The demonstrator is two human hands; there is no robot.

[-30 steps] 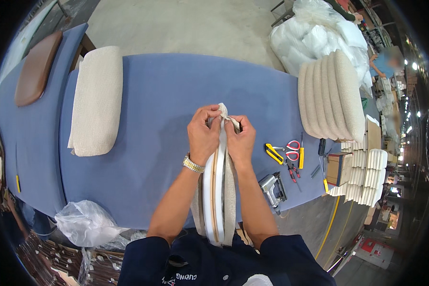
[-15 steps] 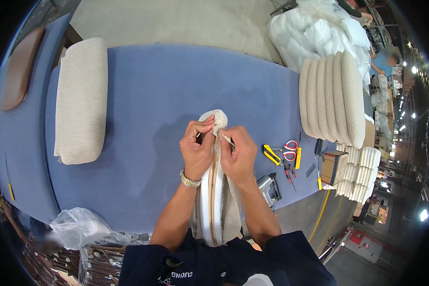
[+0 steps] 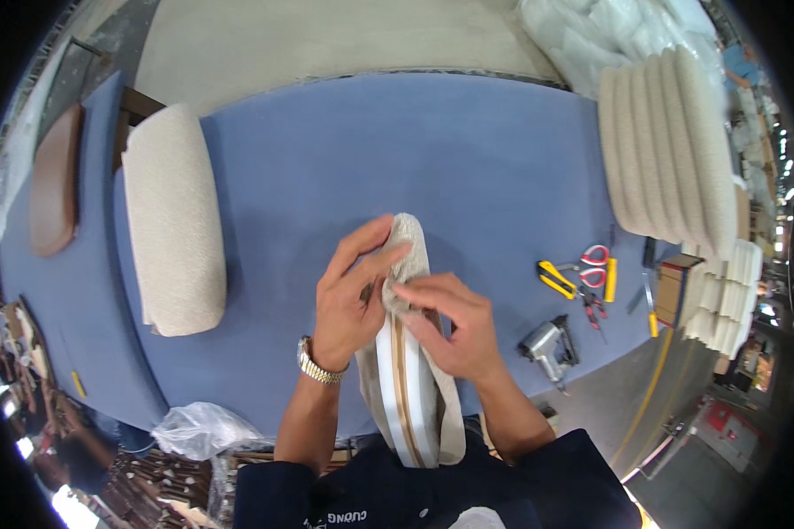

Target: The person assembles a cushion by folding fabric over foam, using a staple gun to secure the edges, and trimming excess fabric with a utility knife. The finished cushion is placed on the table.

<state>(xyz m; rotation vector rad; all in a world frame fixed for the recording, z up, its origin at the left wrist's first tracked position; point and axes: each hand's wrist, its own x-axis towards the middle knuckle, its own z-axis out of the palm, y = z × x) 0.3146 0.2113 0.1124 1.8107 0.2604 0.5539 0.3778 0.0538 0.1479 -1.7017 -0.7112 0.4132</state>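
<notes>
A long padded piece in beige woven fabric stands on edge against my body. Its open side faces up, showing white foam on both sides of a brown wooden strip. My left hand curves round the far end, its fingers spread over the fabric and its thumb partly hidden. My right hand pinches a folded flap of the cover between thumb and forefinger, just nearer than the left fingertips. Both hands touch the cover, and any small thing between the fingers is hidden.
On the blue padded table lie a beige cushion at left and stacked cushions at right. A staple gun, a yellow cutter, red-handled scissors and pliers lie right of my hands. Clear plastic hangs near left.
The view has shifted, moving the table items in the picture. My left fingers have spread from a pinch across the far end. My right hand has come nearer me along the opening.
</notes>
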